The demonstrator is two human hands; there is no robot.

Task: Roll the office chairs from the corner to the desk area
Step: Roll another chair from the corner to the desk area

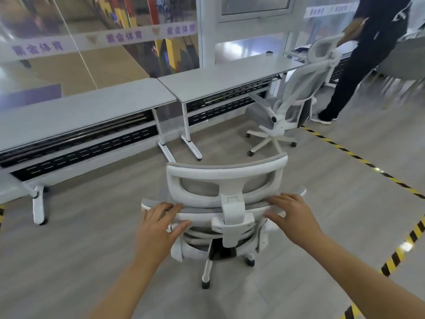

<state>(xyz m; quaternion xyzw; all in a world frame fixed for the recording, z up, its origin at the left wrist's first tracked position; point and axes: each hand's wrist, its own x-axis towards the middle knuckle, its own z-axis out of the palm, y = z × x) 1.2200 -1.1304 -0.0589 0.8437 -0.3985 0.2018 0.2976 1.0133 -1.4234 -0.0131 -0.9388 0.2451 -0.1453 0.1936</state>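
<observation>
A white office chair (226, 178) with grey mesh stands right in front of me, its back toward me, headrest on top. My left hand (161, 223) grips the left end of the backrest's top edge, fingers over it and thumb underneath. My right hand (291, 217) holds the right end of the same edge the same way. The chair's wheeled base shows below, between my forearms. A second white office chair (296, 97) stands farther away to the right, facing the right-hand desk (230, 77).
Two grey desks, the nearer one (80, 116) on the left, line a glass wall, with white legs reaching onto the floor. A person in dark clothes (365, 54) stands at the far right beside the second chair. Yellow-black floor tape (358, 157) runs along the right.
</observation>
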